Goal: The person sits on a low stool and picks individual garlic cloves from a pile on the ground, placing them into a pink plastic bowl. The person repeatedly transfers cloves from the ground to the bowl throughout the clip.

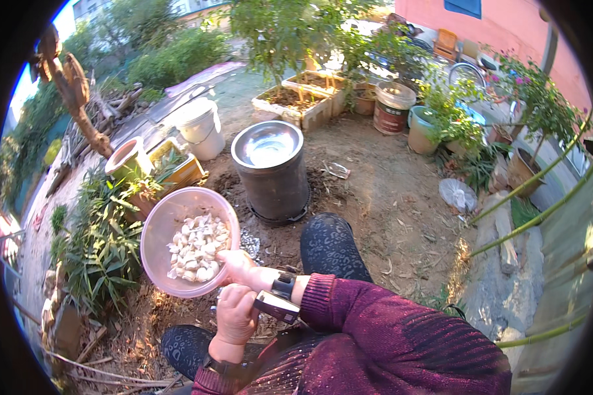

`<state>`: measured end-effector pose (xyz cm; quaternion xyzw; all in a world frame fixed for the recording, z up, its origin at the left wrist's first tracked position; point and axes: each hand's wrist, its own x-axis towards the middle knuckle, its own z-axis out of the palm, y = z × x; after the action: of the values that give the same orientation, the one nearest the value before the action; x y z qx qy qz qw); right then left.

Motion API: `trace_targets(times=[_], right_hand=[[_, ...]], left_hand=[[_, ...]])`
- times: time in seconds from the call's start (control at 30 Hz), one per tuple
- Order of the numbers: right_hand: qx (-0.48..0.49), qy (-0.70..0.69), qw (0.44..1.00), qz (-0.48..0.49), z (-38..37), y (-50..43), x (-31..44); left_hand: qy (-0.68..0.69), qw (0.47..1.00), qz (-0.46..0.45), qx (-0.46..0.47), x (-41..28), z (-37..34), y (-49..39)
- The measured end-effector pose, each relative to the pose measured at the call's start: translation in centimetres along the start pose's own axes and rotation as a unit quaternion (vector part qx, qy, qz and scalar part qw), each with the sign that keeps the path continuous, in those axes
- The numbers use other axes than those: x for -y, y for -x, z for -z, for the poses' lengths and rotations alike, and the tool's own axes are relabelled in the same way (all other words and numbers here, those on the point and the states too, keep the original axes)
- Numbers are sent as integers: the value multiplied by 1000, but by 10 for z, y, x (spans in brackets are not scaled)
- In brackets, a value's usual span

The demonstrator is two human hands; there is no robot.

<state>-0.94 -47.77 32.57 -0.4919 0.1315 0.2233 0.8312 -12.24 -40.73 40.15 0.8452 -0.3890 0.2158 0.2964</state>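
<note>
My right hand (pixel 244 270) grips the near right rim of a translucent pink plastic bowl (pixel 158 237), thumb over the edge. Inside the tilted bowl lies a heap of garlic cloves (pixel 197 247), some with loose papery skin. A black wrist strap with a dark device (pixel 283 285) sits on my right wrist. Just below it, my left hand (pixel 236 313) has its fingers curled against a small box-shaped device (pixel 276 306); whether it grips this is hidden. Beyond my knees, a shiny metal basin (pixel 266 144) rests on top of an upright dark drum (pixel 275 195).
A lidded white bucket (pixel 202 131), a yellow crate (pixel 183 173) and a leafy plant (pixel 99 242) stand left. White planter boxes (pixel 306 111) and a red-and-white bucket (pixel 391 116) are farther back. A plastic bag (pixel 457 194) and bamboo poles (pixel 533 185) lie right.
</note>
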Motion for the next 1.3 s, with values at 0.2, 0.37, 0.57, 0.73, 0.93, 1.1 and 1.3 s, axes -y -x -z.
trace_targets(times=[0.2, 0.37, 0.57, 0.73, 0.93, 1.1, 1.3], right_hand=[[-7, 196, 942, 273, 12, 6, -7], [71, 253, 945, 194, 24, -27, -25], [0, 259, 960, 106, 7, -6, -3], [-3, 247, 961, 122, -3, 12, 12], [-14, 233, 963, 135, -1, 6, 9], [-37, 196, 974, 111, 0, 15, 14], [-23, -160, 983, 84, 8, 12, 22]], left_hand=[[-45, 997, 40, -38, -4, -1, -1], [-8, 1000, -5, 21, 5, 0, 1], [-47, 998, 6, -33, 1, -5, 1], [-51, 997, 6, -52, -6, -7, -3], [-50, 998, -32, -36, 2, -7, -1], [-10, 998, -60, -24, -1, -4, -4], [-93, 995, 19, -13, 4, 21, -1]])
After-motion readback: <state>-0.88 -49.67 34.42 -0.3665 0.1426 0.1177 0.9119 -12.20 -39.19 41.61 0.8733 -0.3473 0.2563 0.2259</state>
